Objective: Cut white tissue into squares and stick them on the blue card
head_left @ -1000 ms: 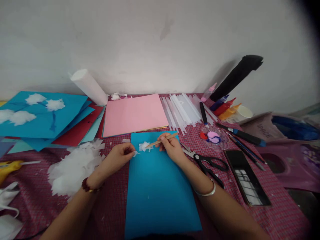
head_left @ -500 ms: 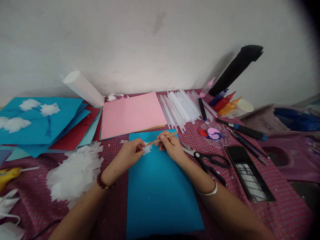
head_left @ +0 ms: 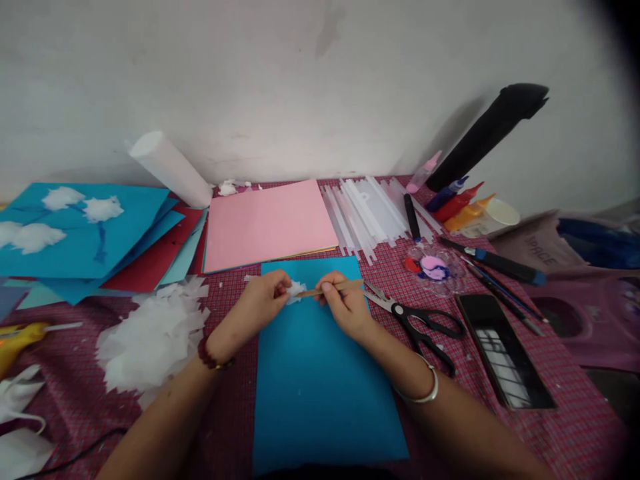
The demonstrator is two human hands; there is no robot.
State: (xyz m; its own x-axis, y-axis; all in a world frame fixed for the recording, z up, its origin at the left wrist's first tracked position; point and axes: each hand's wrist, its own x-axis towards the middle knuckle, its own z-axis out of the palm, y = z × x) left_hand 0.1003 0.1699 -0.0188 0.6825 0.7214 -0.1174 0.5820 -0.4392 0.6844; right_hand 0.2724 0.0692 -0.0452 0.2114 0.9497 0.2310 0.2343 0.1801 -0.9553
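A sheet of blue paper [head_left: 327,387] lies in front of me on the checked cloth. Near its top edge sits a small tuft of white tissue paper [head_left: 296,289]. Between its thumb and fingers, my right hand [head_left: 345,303] grips a flat wooden stick [head_left: 317,291], whose left tip touches the tuft. My left hand [head_left: 263,300] is closed in a pinch at the tuft's left side; its fingertips partly cover the tissue, and whatever they hold there is hidden. A heap of cut white tissue squares [head_left: 155,333] lies left of the blue sheet.
Scissors [head_left: 420,323], a phone [head_left: 505,353] and a paint palette [head_left: 433,270] lie to the right. Pink paper [head_left: 270,227] and plastic glue sticks [head_left: 367,213] are behind. Blue sheets with white tufts [head_left: 85,230] and a yellow glue gun [head_left: 23,340] are at left.
My left hand has moved right, from the blue sheet's left edge to the tuft, carrying a small tissue piece. The stick in my right hand has tilted flatter, its tip staying by the tuft.
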